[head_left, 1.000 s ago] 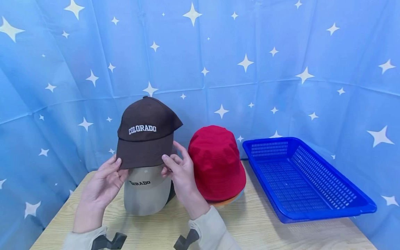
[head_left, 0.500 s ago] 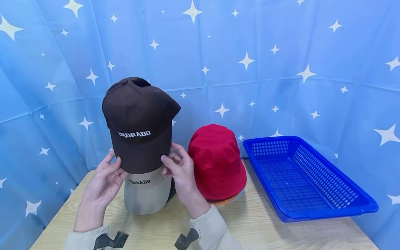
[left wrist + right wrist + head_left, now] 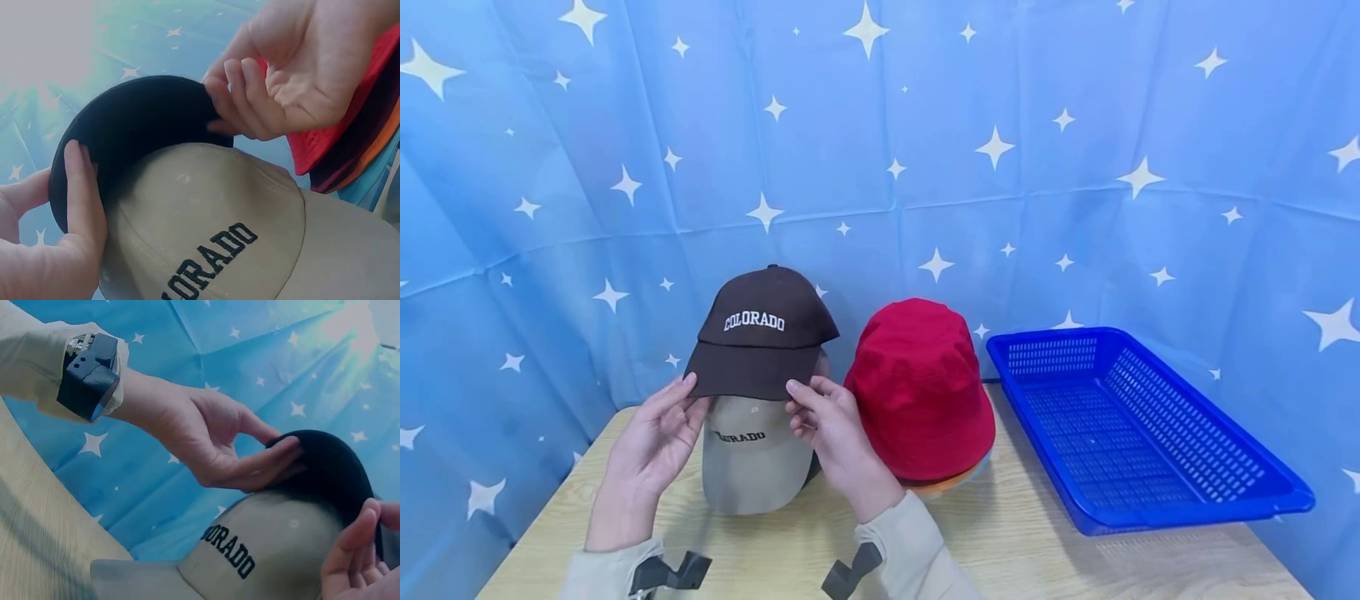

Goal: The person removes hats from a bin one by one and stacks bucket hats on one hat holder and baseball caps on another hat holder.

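Observation:
A dark brown baseball cap [image 3: 763, 329] with white COLORADO lettering is held by its brim over a beige cap [image 3: 756, 467] with black lettering. My left hand [image 3: 651, 442] pinches the brim's left corner, thumb on top and fingers beneath. At the right corner, my right hand [image 3: 835, 433] pinches the brim the same way. From the left wrist view, the brim's dark underside [image 3: 144, 119] shows behind the beige crown [image 3: 194, 194]. The beige cap sits on the table, its brim toward me. How far the brown crown covers the beige one is hidden.
Right of the caps stands a stack topped by a red bucket hat [image 3: 921, 392], with purple, orange and light blue hat edges below it. A blue perforated plastic basket [image 3: 1037, 450] sits at the table's right. Behind the wooden table [image 3: 1000, 558] hangs a blue star-patterned curtain [image 3: 1075, 250].
The brown cap's crown first tipped up and toward me, showing its top, then tilted back and lower. Both hands keep hold of the brim and have shifted only slightly.

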`<state>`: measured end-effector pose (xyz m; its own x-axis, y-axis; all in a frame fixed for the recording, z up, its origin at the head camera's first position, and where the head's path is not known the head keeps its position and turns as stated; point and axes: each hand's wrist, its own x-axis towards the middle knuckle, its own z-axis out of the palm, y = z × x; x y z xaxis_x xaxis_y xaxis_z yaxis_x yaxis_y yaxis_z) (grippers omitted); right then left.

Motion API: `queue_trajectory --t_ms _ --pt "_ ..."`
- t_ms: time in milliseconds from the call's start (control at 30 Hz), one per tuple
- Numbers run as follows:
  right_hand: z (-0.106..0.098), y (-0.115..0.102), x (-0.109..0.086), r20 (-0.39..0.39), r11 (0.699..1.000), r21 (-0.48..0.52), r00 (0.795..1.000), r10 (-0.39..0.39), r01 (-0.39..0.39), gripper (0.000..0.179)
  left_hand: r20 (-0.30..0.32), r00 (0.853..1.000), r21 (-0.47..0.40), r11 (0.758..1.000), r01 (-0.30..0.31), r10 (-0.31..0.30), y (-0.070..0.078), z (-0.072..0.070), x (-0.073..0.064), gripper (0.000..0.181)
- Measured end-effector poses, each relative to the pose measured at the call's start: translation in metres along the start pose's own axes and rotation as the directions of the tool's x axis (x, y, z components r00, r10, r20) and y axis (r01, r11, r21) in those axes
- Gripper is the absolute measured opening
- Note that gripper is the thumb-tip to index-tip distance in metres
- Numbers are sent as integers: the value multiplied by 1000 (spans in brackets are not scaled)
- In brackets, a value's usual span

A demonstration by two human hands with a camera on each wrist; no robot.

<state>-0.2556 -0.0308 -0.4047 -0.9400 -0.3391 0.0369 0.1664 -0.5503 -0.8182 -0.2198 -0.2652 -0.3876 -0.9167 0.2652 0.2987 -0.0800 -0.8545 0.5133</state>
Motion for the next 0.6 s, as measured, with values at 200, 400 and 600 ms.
queue_trajectory --t_ms 200,400,600 --pt "4 -5 -6 65 997 -78 997 34 -29 26 24 991 -8 991 130 -130 14 -1 -9 48" --pt "9 -1 -10 80 984 -162 993 83 -70 17 15 978 2 978 208 -208 26 -8 -14 46" --pt "6 3 -10 99 991 -91 990 103 -94 32 -81 975 146 965 219 -209 27 -16 -11 42"
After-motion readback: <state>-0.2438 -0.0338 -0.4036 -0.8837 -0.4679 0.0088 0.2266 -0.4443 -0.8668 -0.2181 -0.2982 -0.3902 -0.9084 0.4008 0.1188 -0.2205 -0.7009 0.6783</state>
